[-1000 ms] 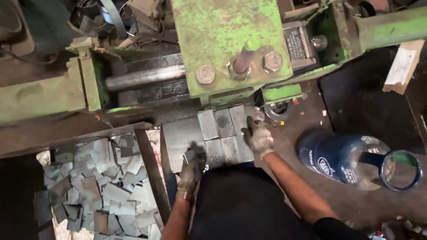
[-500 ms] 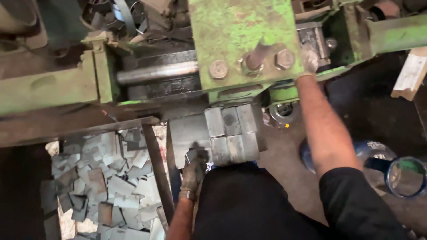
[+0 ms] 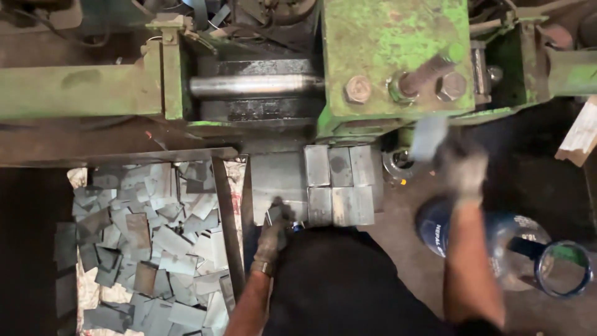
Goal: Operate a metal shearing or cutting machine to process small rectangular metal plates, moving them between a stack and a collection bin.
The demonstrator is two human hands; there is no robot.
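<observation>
Our right hand [image 3: 463,168], gloved and blurred with motion, has its fingers clamped on a flat grey metal piece [image 3: 429,138], held up just below the green machine [image 3: 398,56] and above the round fitting [image 3: 398,163] at the machine's foot. Our left hand [image 3: 272,239], also gloved, rests with fingers curled on the near edge of the steel plate [image 3: 273,180]; whether it pinches one of the small pieces there we cannot tell.

Judgement on the step: the piece looks thin and sharp-edged, so a firm pinch across its flat faces, kept square to the machine, seems right. The left hand does well to stay low on the plate, clear of the bolts [image 3: 404,84] and the steel shaft [image 3: 255,86].

On the plate, just right of the left hand, lie cut blocks [image 3: 339,183] set edge to edge in two rows. Left of the plate, past a slanted steel bar [image 3: 225,205], a bin [image 3: 149,242] holds a loose heap of grey offcuts, overlapping at all angles.

The room is a dim workshop: dark, grimy floor, worn green paint on the machine. A blue plastic jug [image 3: 516,249] lies on its side near our right forearm. A pale wooden scrap [image 3: 581,134] shows at the right edge.
</observation>
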